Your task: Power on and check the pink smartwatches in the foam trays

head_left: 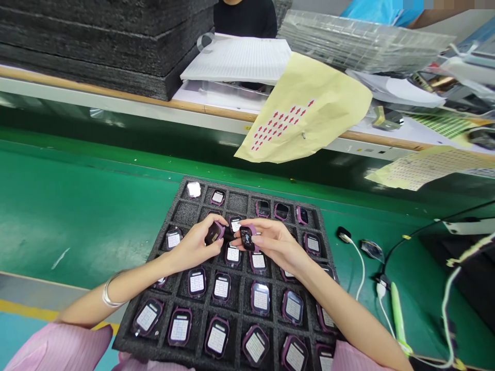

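My left hand is closed on a purple-framed smartwatch case, pinched between thumb and fingers. A second smartwatch case, dark on the side turned to me, is gripped by the fingers and thumb of my right hand. Both hands hover close together over a black foam tray divided into square compartments. Several more purple smartwatch cases lie in it, many with lit white screens, such as the watch below my hands. A few compartments at the back hold dark-screened watches. My forearms cover part of the tray.
Black foam blocks are stacked on the shelf at upper left. Papers and a yellow sheet with red arrows overhang its edge. White cables and a green stick lie at right. A person in black sits opposite.
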`<act>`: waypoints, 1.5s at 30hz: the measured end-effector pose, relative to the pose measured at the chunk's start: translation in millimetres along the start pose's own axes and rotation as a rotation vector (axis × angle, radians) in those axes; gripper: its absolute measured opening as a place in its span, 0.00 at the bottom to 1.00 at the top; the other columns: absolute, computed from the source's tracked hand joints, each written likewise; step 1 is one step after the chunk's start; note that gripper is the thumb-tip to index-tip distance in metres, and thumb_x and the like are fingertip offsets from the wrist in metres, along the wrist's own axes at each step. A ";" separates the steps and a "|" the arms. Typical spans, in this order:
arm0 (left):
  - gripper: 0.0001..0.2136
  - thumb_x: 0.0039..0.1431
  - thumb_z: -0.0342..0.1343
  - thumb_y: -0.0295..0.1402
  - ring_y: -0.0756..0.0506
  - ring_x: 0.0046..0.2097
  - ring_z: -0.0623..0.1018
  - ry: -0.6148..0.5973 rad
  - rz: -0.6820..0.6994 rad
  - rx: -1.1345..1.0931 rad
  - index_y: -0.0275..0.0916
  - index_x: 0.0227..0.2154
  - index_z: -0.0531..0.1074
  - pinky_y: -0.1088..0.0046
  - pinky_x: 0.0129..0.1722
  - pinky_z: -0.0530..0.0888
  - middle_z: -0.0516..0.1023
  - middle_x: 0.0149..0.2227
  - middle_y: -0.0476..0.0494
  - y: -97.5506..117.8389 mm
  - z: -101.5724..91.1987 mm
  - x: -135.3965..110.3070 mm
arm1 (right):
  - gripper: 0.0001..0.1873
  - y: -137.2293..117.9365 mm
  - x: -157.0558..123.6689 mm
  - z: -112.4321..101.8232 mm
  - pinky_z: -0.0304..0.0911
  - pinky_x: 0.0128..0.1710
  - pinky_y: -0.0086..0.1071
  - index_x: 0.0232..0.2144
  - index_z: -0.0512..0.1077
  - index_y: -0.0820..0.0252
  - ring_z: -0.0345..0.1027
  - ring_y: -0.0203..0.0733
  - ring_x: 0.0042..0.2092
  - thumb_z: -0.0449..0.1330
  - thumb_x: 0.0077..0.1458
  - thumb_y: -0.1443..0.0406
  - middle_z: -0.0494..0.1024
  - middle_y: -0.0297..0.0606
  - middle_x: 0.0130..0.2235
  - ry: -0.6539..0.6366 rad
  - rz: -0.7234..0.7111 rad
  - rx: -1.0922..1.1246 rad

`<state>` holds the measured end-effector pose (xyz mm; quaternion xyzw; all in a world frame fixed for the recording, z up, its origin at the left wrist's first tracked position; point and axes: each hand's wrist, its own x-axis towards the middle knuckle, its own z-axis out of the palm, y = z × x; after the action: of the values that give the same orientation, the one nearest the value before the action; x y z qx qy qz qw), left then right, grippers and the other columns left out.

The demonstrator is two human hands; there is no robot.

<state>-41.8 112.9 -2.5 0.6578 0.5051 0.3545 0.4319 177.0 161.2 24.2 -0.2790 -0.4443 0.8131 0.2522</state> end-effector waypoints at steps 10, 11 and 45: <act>0.16 0.53 0.50 0.27 0.44 0.44 0.73 0.009 0.008 0.009 0.39 0.46 0.65 0.70 0.45 0.69 0.73 0.42 0.45 -0.2 -0.1 2.0 | 0.18 1.7 3.5 -2.2 0.65 0.48 0.45 0.46 0.73 0.60 0.75 0.49 0.43 0.66 0.52 0.64 0.78 0.45 0.43 0.017 -0.007 -0.037; 0.15 0.53 0.50 0.26 0.44 0.44 0.73 -0.001 0.011 0.015 0.39 0.46 0.66 0.70 0.45 0.69 0.73 0.42 0.45 -0.6 -0.3 1.8 | 0.18 1.8 3.5 -2.3 0.65 0.48 0.45 0.46 0.73 0.60 0.75 0.49 0.43 0.66 0.52 0.64 0.78 0.45 0.43 0.024 -0.009 -0.041; 0.24 0.50 0.53 0.25 0.46 0.37 0.76 0.013 -0.227 -0.762 0.37 0.52 0.61 0.69 0.33 0.77 0.71 0.42 0.41 -1.4 -3.6 9.4 | 0.19 5.9 4.5 -4.9 0.62 0.53 0.47 0.53 0.67 0.60 0.71 0.50 0.49 0.59 0.59 0.64 0.75 0.48 0.50 0.070 0.054 0.052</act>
<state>-43.3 123.0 -2.1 0.3879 0.4097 0.4707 0.6784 176.2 164.3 15.8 -0.3123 -0.4062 0.8208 0.2527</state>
